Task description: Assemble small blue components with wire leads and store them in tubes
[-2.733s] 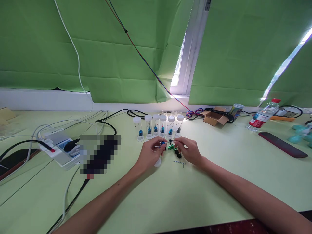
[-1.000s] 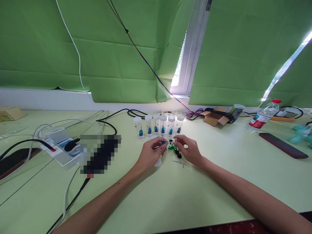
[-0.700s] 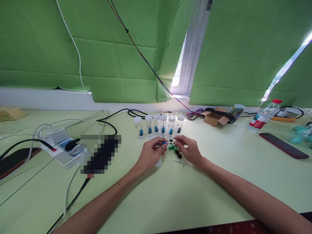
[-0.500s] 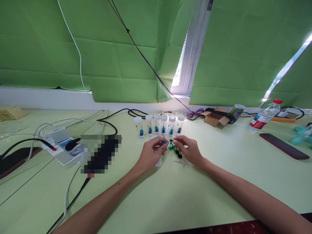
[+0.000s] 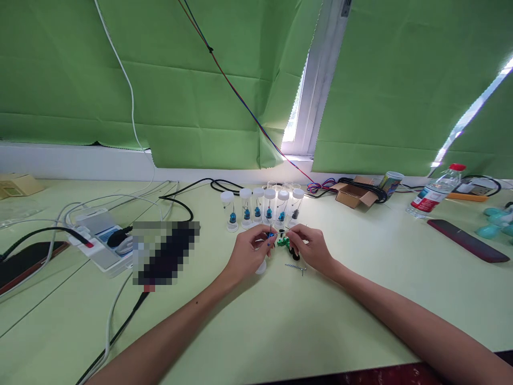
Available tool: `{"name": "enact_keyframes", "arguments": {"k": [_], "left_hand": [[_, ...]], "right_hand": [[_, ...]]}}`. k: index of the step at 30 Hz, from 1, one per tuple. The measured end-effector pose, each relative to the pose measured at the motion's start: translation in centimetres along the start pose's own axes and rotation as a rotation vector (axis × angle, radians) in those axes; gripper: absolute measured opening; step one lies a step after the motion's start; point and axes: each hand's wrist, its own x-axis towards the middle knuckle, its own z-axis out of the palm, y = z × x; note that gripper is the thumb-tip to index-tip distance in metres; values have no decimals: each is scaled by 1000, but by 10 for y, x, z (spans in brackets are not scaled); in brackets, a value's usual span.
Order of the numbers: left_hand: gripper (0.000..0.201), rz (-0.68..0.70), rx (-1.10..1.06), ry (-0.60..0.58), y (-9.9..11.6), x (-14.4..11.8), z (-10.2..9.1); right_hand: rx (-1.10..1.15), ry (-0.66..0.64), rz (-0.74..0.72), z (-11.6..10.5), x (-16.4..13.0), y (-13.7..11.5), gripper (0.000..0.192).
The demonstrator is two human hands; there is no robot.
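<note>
The pale green table (image 5: 248, 331) fills the lower half of the room's view, with green curtains (image 5: 160, 80) hanging behind it. Take the row of little clear tubes (image 5: 262, 207) with white caps as the marker: it stands upright near the middle of the table, each tube with a small blue piece inside.

Well to the left of the tubes lies a white power strip (image 5: 100, 243) with cables running off it. Well to the right of them are a small cardboard box (image 5: 352, 193), a water bottle (image 5: 435, 192) lying on its side, and a dark phone (image 5: 465, 239) flat on the table.

Just in front of the tubes, both of the person's hands meet. The left hand (image 5: 248, 254) is curled, its fingertips pinched on a small blue part (image 5: 271, 235) with a thin wire leg. The right hand (image 5: 312, 247) is curled too, its thumb and forefinger closed on a thin wire (image 5: 287, 228) that reaches toward the blue part. So the blue part sits between the two hands, raised just off the table.

Below that gap, still in front of the tubes, lie green pieces (image 5: 283, 241) and a black one (image 5: 295, 256) beside the right hand. A thin metal pin (image 5: 295, 266) lies on the table just under the right hand, and a white cap (image 5: 261, 266) rests against the left hand.
</note>
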Motion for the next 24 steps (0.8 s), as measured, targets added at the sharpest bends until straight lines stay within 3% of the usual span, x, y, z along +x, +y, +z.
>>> {"name": "enact_keyframes", "arguments": {"k": [24], "left_hand": [[18,80,112,19,-4,0,0]], "right_hand": [[278,-170,213,-2,3,-11,50]]}}
